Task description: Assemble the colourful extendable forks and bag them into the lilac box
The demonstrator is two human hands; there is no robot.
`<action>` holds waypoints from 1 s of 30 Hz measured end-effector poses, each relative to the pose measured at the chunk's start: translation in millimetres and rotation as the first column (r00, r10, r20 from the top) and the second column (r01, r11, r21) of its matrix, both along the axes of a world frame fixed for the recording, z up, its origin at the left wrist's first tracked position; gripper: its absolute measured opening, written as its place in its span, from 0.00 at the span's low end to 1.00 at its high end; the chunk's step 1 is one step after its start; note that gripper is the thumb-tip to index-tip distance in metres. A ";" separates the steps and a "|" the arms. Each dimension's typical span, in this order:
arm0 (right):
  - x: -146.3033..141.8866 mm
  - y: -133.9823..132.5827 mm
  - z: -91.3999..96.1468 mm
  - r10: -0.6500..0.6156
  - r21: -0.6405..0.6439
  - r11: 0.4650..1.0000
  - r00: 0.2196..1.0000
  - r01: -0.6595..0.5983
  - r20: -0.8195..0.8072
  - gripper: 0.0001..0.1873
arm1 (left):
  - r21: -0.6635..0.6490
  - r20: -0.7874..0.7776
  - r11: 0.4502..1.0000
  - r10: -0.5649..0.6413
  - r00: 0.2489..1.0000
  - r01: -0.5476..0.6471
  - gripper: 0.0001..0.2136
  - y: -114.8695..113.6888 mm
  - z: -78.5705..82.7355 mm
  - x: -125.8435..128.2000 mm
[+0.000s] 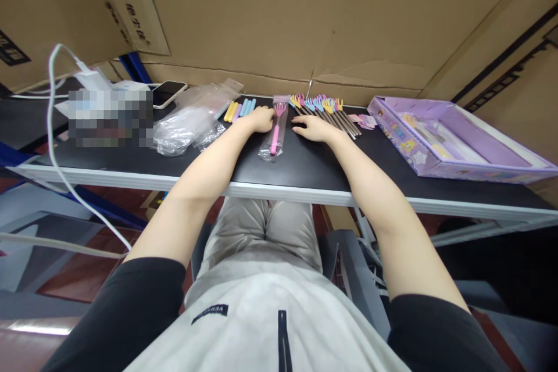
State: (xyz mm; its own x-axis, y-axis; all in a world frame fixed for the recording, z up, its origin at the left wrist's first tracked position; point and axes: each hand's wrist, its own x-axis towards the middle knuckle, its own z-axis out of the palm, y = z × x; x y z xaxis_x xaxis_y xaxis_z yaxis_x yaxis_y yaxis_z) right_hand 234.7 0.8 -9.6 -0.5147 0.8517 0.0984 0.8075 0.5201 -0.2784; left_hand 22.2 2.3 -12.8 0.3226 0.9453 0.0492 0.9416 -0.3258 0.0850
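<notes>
A pink back scratcher with a claw-shaped head lies in a clear plastic bag on the black table, between my hands. My left hand is at the bag's left edge, its fingers curled in and their tips partly hidden. To the right of the bag, my right hand rests on the tabletop with its fingers stretched out and holds nothing. Just beyond it lies a row of metal-rod back scratchers with yellow, pink, blue and purple claw heads. Several yellow, purple and blue handles lie beyond my left wrist.
Clear plastic bags are heaped at the left, near a phone and a white cable. A purple open box stands at the right, beside small pink cards. Cardboard walls the table's back.
</notes>
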 end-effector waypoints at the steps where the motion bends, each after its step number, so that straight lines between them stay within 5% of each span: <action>1: -1.1 -0.8 0.3 -0.005 0.016 1.000 1.000 0.005 -0.014 0.24 | -0.001 -0.001 1.000 -0.001 1.000 0.001 0.26 0.3 -0.1 -0.2; 11: -29.8 -20.6 3.5 -0.201 0.135 0.971 0.979 0.196 0.024 0.17 | -0.044 0.066 0.999 0.020 0.998 -0.017 0.26 -5.5 -2.2 6.7; 18: -37.2 -35.1 7.5 -0.201 0.114 0.976 0.968 0.186 0.148 0.25 | -0.028 0.179 1.000 0.005 0.984 0.000 0.22 4.2 -8.1 3.6; 22: -38.4 -37.2 9.8 -0.179 0.104 0.981 0.966 0.161 0.188 0.20 | 0.007 0.277 1.000 -0.006 0.961 0.004 0.19 13.2 -14.1 -0.9; 30: -41.4 -41.5 11.7 -0.184 0.122 0.979 0.961 0.161 0.207 0.23 | 0.091 0.141 0.995 0.031 0.989 -0.044 0.17 9.1 -8.3 0.3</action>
